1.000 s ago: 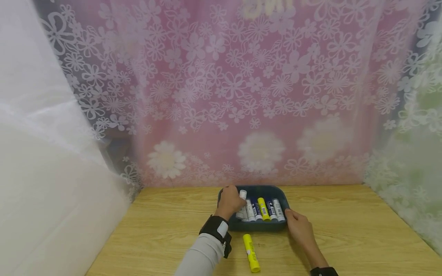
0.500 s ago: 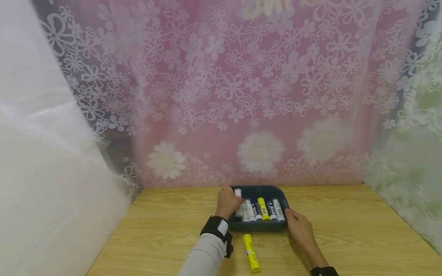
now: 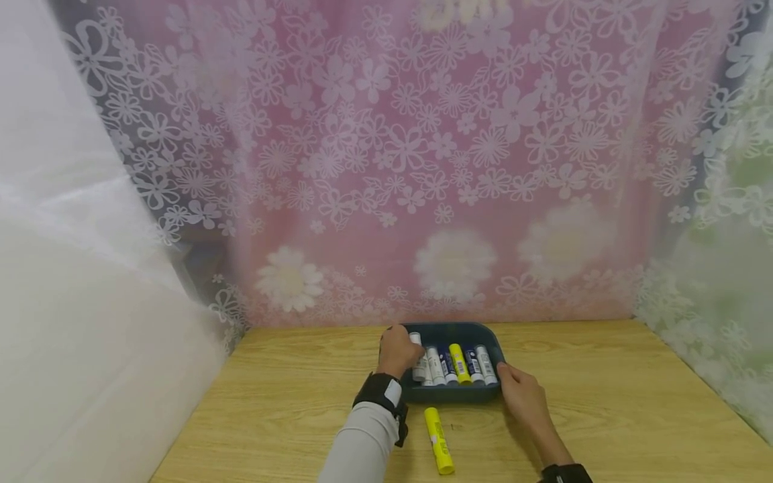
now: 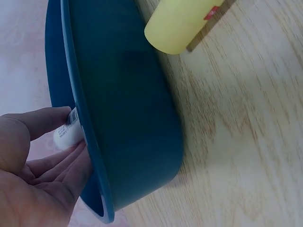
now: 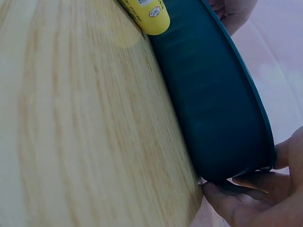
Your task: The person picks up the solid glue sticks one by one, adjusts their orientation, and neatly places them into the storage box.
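Inside the left end of a dark teal plastic bin, my left hand pinches a white glue stick between thumb and fingers. The left wrist view shows this white stick's barcode label above the bin's rim, with its lower part hidden by the wall. A row of white, navy and yellow glue sticks lies side by side in the bin. At the bin's right end, my right hand grips it, the thumb at the rim and the fingers against the outer wall.
A yellow glue stick lies on the wood-grain table in front of the bin. A pink flowered curtain hangs at the table's far edge. A white sheet hangs on the left, and a greenish flowered one on the right.
My left hand has shifted slightly left with the white glue stick, lowering it toward the bin's left end beside the row. The right hand keeps its grip on the bin.
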A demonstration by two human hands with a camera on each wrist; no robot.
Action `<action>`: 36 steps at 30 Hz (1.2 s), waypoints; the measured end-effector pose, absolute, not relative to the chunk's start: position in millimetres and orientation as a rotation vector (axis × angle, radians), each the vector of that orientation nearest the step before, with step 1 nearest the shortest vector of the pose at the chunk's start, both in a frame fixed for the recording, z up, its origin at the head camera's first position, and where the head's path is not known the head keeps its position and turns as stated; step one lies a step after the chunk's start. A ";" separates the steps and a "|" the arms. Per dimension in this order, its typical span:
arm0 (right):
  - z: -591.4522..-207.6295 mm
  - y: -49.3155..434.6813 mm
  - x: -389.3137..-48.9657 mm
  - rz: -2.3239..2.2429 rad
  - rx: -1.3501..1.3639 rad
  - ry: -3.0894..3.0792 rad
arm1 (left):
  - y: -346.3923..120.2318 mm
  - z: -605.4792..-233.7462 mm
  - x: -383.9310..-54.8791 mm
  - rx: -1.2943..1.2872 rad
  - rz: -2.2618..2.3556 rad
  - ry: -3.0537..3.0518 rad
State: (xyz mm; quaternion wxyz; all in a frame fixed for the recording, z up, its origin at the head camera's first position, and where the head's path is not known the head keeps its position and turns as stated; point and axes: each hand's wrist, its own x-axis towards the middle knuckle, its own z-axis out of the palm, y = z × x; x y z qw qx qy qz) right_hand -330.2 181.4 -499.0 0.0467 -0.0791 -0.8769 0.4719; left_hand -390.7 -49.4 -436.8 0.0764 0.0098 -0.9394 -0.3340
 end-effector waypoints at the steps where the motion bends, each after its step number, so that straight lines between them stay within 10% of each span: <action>1: -498.5 181.0 -330.3 1.438 -0.241 -2.676 | -49.9 -436.7 -390.6 0.022 -1.000 -2.813; 36: -495.2 177.8 -329.9 1.465 -0.269 -2.656 | -54.9 -454.3 -389.6 0.059 -0.946 -2.838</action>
